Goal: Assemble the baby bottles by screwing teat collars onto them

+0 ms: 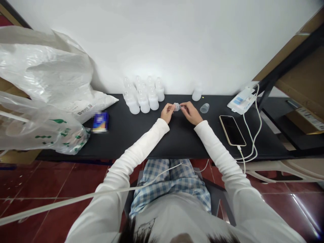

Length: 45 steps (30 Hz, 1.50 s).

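Over the black table [177,141], my left hand [167,112] and my right hand [190,112] meet on a small clear plastic piece [177,107], both pinching it between closed fingers. A cluster of several white plastic bottles [143,94] stands at the back of the table, just beyond my left hand. A clear cap [204,108] lies to the right of my right hand. One more white bottle [196,94] stands by the wall behind it.
Big plastic bags [43,94] fill the table's left end, with a small blue packet [100,122] beside them. A phone [232,130] on a white cable lies at the right, near a white box [241,100]. A shelf frame [291,60] rises at the far right.
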Each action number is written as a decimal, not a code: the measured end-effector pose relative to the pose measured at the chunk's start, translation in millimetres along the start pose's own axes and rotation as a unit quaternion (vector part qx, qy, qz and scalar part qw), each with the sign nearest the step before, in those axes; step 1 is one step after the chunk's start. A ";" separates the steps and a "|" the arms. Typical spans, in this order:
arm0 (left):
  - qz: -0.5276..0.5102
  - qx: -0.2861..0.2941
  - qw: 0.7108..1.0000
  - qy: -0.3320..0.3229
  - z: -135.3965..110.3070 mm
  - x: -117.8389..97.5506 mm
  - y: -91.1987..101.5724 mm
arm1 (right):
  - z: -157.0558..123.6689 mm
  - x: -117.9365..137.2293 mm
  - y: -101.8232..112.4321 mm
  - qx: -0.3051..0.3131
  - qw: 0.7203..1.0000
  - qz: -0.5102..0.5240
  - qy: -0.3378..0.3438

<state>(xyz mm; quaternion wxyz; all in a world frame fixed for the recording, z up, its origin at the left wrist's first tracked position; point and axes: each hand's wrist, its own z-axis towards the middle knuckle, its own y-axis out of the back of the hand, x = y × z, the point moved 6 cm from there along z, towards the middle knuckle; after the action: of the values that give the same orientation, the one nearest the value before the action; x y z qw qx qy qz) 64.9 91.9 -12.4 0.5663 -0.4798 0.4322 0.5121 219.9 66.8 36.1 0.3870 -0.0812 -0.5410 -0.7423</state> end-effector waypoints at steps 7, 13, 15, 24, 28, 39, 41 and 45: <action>0.039 0.024 0.996 -0.077 -5.7 -7.4 -5.9 | -4.6 -3.2 -19.7 -0.064 0.976 0.199 -0.062; -0.006 0.065 0.998 -0.019 -10.0 -3.1 -12.0 | -4.3 -7.5 -23.8 -0.069 0.967 0.220 -0.109; 0.033 0.062 0.997 -0.026 -12.8 -7.4 -11.1 | -4.7 -4.3 -23.9 -0.063 0.974 0.193 -0.104; 0.092 -0.070 0.993 0.025 6.6 0.2 21.8 | -0.5 -0.2 -9.8 -0.008 0.998 -0.057 0.033; 0.096 -0.078 0.992 0.023 16.9 7.1 32.1 | 3.2 -27.0 4.7 -0.044 0.981 -0.191 -0.013; 0.454 0.020 0.882 -0.126 16.7 -7.0 7.9 | 2.0 -44.8 -6.7 -0.024 0.944 -0.309 -0.115; 0.469 0.014 0.871 -0.145 16.9 -8.3 7.0 | 2.3 -46.4 -7.5 -0.037 0.947 -0.295 -0.121; 0.473 -0.039 0.856 -0.204 9.9 -24.2 12.8 | -0.1 -45.7 5.4 -0.101 0.943 -0.283 -0.142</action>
<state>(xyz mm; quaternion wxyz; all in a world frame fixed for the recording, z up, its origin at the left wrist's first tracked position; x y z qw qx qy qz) 49.7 97.9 11.7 0.3126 -0.1238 0.4616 0.8209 254.9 88.4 15.4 0.0699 -0.0676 -0.5135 -0.8526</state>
